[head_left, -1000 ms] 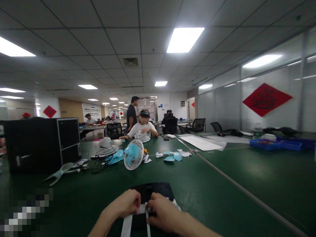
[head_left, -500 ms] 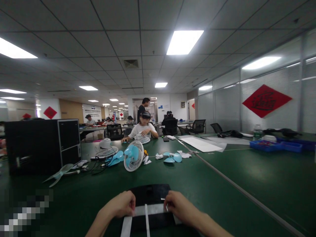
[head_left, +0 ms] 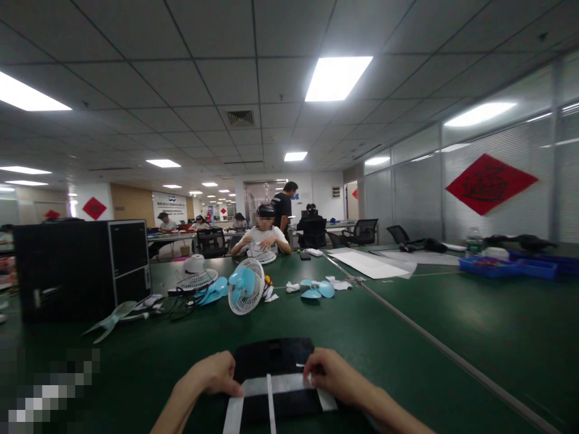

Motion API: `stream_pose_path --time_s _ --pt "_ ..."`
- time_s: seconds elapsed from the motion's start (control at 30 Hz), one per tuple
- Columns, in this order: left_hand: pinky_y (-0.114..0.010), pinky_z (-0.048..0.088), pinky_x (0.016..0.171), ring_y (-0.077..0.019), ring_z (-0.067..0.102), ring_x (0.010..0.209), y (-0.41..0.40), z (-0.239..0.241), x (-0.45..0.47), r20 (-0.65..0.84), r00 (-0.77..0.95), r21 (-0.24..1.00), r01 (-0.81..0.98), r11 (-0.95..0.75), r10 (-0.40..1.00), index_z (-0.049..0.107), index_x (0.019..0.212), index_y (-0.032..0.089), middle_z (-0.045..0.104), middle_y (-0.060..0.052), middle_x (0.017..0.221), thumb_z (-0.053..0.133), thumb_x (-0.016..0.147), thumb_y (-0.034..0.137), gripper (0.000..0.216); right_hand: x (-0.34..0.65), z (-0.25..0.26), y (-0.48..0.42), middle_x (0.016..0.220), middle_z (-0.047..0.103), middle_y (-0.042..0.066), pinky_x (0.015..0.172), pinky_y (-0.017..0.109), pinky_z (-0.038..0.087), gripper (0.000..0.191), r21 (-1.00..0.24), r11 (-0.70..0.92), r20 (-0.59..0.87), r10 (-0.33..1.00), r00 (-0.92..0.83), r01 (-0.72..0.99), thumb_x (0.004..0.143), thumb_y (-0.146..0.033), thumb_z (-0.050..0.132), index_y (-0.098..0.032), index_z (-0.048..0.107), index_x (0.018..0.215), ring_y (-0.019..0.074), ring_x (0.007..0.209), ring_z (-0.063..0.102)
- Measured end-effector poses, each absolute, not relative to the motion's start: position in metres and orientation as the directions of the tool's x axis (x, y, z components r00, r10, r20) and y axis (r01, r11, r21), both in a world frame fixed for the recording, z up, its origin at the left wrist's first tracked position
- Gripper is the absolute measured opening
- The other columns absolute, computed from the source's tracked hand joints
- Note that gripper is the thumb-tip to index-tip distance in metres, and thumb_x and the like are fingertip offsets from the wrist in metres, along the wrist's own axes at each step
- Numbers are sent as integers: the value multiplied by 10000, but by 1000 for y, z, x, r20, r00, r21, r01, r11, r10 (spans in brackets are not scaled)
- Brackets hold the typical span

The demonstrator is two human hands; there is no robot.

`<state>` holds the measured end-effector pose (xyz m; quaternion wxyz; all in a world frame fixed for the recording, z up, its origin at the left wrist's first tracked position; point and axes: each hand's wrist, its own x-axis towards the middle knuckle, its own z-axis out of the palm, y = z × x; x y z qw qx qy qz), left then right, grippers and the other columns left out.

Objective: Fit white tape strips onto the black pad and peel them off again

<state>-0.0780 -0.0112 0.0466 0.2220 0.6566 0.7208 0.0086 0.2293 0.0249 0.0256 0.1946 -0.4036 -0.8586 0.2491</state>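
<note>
A flat black panel [head_left: 274, 352] lies on the green table close in front of me. A wide whitish strip, tape-like in look [head_left: 286, 383], runs across it, and a narrow white strip [head_left: 271, 402] crosses that lengthwise. At the left end of the wide strip, my left hand [head_left: 216, 375] has its fingers curled and its thumb pressed down on the corner. My right hand [head_left: 330, 372] pinches the wide strip's right end. Another pale strip [head_left: 234, 415] slants down below my left hand, and a short one [head_left: 326, 400] shows below my right.
Beyond the panel stand a fan head with blue blades [head_left: 246, 286] and a loose blue fan blade [head_left: 317, 288]. A black computer case [head_left: 67, 271] is on the left. Blue trays [head_left: 488, 267] sit at the right. Across the table sits a person [head_left: 261, 235] with a fan part.
My left hand has shifted slightly left, uncovering more of the wide strip's left end. My right hand has barely moved, while more pale strip shows beneath it. A standing person behind has moved right.
</note>
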Motion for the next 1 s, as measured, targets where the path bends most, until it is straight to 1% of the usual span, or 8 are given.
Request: stream_pose_path --time_s 0.3,0.43,0.53,0.63,0.73,0.83,0.9,1.0 --pt "-254 370 553 -165 562 665 -7 40 -84 -331 3 353 928 121 944 630 716 222 628 28 697 693 524 390 263 230 27 29 911 658 23 679 198 421 285 -577 572 124 767 -630 583 684 -92 567 -201 744 878 145 794 587" --pt "-251 378 547 -150 547 626 -6 40 -86 -351 34 372 922 106 936 620 687 215 604 35 657 685 541 365 219 232 26 31 909 678 20 707 204 429 304 -579 588 134 752 -646 565 670 -86 566 -207 753 877 153 812 592" --pt "-238 374 524 -132 535 591 -3 38 -93 -375 105 426 902 71 921 612 686 200 593 36 646 687 550 348 214 235 23 35 865 695 11 687 199 435 297 -600 569 130 763 -633 562 654 -81 564 -202 756 846 149 785 601" --pt "-219 371 499 -129 552 583 3 32 -106 -364 162 482 876 36 917 615 727 192 608 31 655 668 583 320 200 238 20 41 798 707 14 649 203 442 238 -643 537 134 780 -611 546 688 -124 556 -171 746 822 146 729 616" --pt "-212 387 517 -141 600 639 11 25 -124 -240 14 415 905 89 971 611 763 185 648 13 693 599 668 282 136 239 20 45 776 714 27 642 224 445 216 -634 531 190 811 -553 562 724 -161 538 -152 733 815 155 711 624" --pt "-225 404 598 -166 633 798 19 20 -140 -105 -142 350 921 170 984 591 823 178 687 -39 877 527 758 260 123 234 24 45 816 711 39 674 237 449 210 -597 534 243 831 -500 598 729 -145 532 -148 720 824 160 745 625" --pt "-251 403 639 -195 635 862 24 16 -148 -44 -223 312 923 225 974 572 835 177 685 -79 949 497 792 249 113 227 26 46 868 698 50 701 240 456 212 -570 541 251 831 -497 618 729 -139 544 -149 710 859 162 783 622" --pt "-269 397 661 -214 640 885 30 10 -153 12 -289 276 921 274 957 554 826 191 684 -94 971 480 819 249 95 212 26 49 962 661 56 754 257 462 262 -500 588 250 801 -544 636 733 -168 575 -174 693 967 172 848 609"
